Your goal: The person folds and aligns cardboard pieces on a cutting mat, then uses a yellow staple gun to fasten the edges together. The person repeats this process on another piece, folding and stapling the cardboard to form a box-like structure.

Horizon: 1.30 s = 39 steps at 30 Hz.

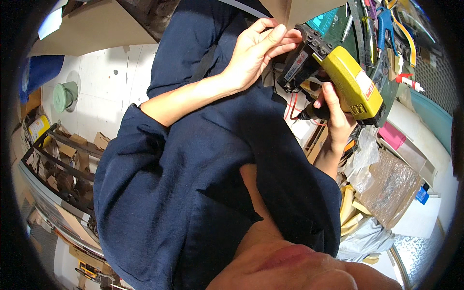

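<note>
My right hand (337, 117) grips the black handle of a yellow and black power tool (350, 82), a stapler or nail gun by its shape, held at chest height right of centre. The tool's black front end (302, 60) points left. My left hand (258, 48) reaches across my dark blue shirt (193, 159) and pinches the tip of that black front end, fingers close together. A brown cardboard edge (299, 9) lies just above both hands. A thin red wire (291, 107) hangs under the tool.
A workbench at the upper right carries a green cutting mat (338, 24), blue-handled pliers (386, 24), a pink box (391, 135) and a plastic-wrapped brown board (391, 188). On the floor to the left are a green cylinder (65, 96), a blue bin (41, 70) and a metal rack of cardboard boxes (63, 159).
</note>
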{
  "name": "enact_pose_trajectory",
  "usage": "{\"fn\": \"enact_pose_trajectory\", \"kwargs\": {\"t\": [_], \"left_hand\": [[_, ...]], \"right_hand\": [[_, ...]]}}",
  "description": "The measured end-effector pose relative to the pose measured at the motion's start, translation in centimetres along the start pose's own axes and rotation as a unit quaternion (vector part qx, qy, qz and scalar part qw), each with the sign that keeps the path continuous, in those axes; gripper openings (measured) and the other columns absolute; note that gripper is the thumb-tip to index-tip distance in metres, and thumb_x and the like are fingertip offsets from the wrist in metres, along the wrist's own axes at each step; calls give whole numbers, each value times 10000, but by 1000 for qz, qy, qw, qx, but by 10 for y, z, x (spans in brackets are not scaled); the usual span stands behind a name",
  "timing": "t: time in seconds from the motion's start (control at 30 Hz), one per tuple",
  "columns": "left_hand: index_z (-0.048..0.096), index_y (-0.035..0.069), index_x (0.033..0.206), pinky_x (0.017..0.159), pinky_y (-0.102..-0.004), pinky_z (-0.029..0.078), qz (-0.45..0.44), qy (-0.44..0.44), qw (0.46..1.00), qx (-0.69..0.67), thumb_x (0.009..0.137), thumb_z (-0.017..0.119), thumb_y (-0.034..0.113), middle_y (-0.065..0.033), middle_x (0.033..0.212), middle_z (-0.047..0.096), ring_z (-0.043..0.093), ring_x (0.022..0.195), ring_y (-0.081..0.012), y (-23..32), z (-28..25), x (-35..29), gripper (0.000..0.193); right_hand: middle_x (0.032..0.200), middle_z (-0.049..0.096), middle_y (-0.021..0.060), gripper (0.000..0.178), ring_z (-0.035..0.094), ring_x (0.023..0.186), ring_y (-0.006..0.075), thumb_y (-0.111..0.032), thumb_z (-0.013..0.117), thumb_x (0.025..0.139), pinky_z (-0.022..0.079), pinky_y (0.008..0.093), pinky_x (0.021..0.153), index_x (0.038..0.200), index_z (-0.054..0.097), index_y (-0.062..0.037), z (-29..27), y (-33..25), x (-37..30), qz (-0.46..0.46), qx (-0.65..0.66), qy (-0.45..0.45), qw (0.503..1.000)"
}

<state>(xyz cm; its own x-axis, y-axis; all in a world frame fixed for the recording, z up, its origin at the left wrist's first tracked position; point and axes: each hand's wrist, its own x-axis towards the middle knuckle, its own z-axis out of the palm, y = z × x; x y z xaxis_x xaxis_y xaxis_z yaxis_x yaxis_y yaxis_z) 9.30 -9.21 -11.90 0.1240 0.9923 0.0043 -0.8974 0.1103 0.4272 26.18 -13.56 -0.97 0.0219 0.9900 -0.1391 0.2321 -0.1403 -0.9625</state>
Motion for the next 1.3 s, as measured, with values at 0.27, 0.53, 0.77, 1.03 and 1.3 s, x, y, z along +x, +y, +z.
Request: {"fn": "enact_pose_trajectory", "kwargs": {"t": [0.27,0.53,0.77,1.03,1.3], "left_hand": [[551,45,1050,854,-254,532,26,2,999,18,955,564,178,-105,1033,669,652,958,-146,1,-2,0,165],[583,43,1024,855,-233,515,3,26,1000,12,949,577,188,-50,975,650,627,911,-108,2,2,-1,163],[600,52,1021,829,-219,480,-3,17,1000,21,939,596,182,-24,966,637,587,865,-85,4,-1,0,153],[603,49,1021,821,-221,468,-17,-1,1000,-4,938,597,177,-23,950,632,577,869,-86,5,-5,1,153],[599,44,1006,833,-232,472,-25,-6,1000,2,940,594,184,-29,925,636,592,864,-94,5,-8,2,154]], "right_hand": [[796,649,58,182,586,566,110,-26,698,833,489,234,539,998,646,28,9,-5,-1,7,-16,4,1000],[777,664,42,183,611,580,96,-58,722,823,495,226,540,987,677,8,12,-9,-5,19,-54,16,998],[761,663,37,170,615,583,92,-69,729,820,496,226,545,970,686,-1,15,-14,-5,29,-70,14,997],[765,662,29,161,609,609,83,-52,719,824,486,218,560,972,689,2,14,-16,-6,12,-109,2,994],[768,659,23,150,595,595,82,-48,719,823,472,227,550,961,689,2,15,-20,-2,-8,-117,1,993]]}}
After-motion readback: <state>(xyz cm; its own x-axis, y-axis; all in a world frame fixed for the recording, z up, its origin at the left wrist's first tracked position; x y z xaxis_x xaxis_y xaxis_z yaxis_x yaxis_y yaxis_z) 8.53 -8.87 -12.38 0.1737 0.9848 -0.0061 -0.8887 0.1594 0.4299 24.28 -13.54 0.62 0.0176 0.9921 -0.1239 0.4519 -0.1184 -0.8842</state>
